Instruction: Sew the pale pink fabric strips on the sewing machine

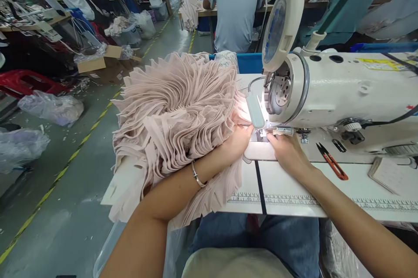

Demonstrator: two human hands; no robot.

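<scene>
A seam under way — the left hand [237, 141] presses a pink piece [243, 122] flat at the needle [261, 132], the right hand [287, 149] pinches its edge just beside; the stack [173, 108] lies left of both; next, steady even feeding

Pale pink fabric stack [176, 108]; white sewing machine [342, 91]; orange-handled snips [331, 161].

Both forearms extended forward; left hand [235, 142] palm down, right hand [287, 151] palm down, fingertips nearly meeting.
</scene>
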